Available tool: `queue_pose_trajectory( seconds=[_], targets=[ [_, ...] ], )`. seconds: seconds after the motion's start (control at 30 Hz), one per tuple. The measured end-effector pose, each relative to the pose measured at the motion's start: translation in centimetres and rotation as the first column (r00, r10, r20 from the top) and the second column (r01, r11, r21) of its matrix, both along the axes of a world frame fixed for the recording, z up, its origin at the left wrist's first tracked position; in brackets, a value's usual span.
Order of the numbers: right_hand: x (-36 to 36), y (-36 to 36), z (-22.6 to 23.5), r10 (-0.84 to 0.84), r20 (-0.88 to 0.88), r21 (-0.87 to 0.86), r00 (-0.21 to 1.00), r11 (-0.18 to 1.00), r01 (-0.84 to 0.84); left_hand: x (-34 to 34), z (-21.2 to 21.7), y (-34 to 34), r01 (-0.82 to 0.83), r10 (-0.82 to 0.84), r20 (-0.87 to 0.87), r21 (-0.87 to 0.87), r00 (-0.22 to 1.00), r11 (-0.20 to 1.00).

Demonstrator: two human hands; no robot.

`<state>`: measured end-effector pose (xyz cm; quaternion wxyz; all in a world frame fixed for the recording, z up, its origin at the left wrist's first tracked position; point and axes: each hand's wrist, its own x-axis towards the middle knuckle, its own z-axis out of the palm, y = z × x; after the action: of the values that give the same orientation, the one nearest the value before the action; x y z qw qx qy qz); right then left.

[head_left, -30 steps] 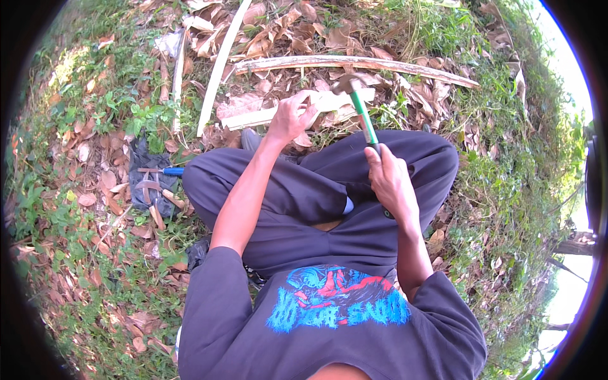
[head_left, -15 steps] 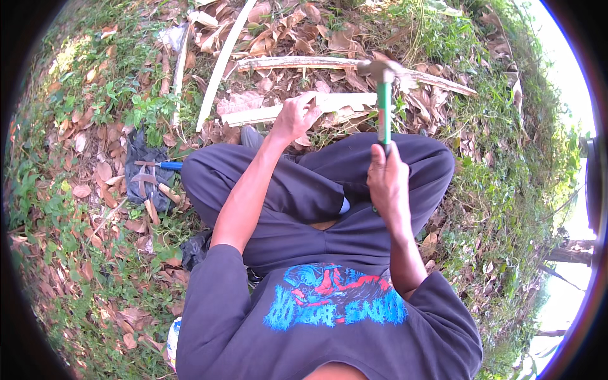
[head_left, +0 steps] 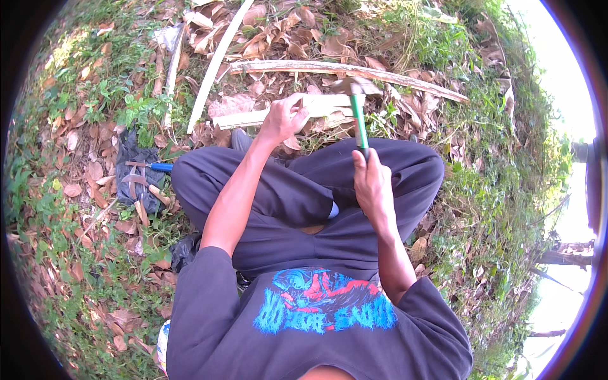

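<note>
My right hand (head_left: 373, 185) is wrapped round the dark grip of a claw hammer (head_left: 358, 120) with a green handle. The hammer's metal head hangs over the right part of a pale wooden strip (head_left: 244, 119); whether they touch I cannot tell. My left hand (head_left: 282, 121) is at the middle of that strip, fingers bent and thumb close to the fingertips. Anything small pinched there is too hidden to make out. The strip lies crosswise on the ground just beyond my crossed legs.
Beyond lies a longer rough wooden strip (head_left: 304, 67). A pale curved strip (head_left: 218, 66) is at the far left. Beside my left knee, a black plastic bag (head_left: 126, 153) bears a blue-handled tool (head_left: 161, 167) and other tools. Dry leaves (head_left: 278, 44) and grass surround me.
The hammer has tilted left, and its head has moved left over the strip, with my right hand shifting slightly. My left hand keeps its place on the strip; the whole view shifts a little.
</note>
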<state>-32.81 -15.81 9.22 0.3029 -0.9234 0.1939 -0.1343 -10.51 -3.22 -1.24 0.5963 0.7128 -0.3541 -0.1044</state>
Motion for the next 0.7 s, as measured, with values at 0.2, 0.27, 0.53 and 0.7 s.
queue_pose_trajectory(
  seconds=[0.2,0.27,0.53,0.7],
  targets=[
    [0.4,0.0,-0.6,0.094,0.008,-0.027,0.996,0.995,-0.093,-0.5,-0.1,-0.3,0.026,-0.027,0.039,0.021,0.999,0.999],
    [0.1,0.0,-0.3,0.013,-0.051,0.145,0.999,0.989,-0.006,-0.4,0.1,0.0,-0.018,0.018,0.024,0.025,1.000,1.000],
    [-0.3,0.0,-1.6,0.123,0.059,-0.063,0.991,0.991,-0.119,-0.8,0.2,0.0,-0.025,0.025,-0.006,0.046,1.000,0.999],
    [0.6,0.6,3.0,-0.027,-0.210,0.332,0.977,0.938,0.097,-0.6,0.0,0.6,-0.046,0.049,-0.047,0.058,0.998,0.997]
  ],
)
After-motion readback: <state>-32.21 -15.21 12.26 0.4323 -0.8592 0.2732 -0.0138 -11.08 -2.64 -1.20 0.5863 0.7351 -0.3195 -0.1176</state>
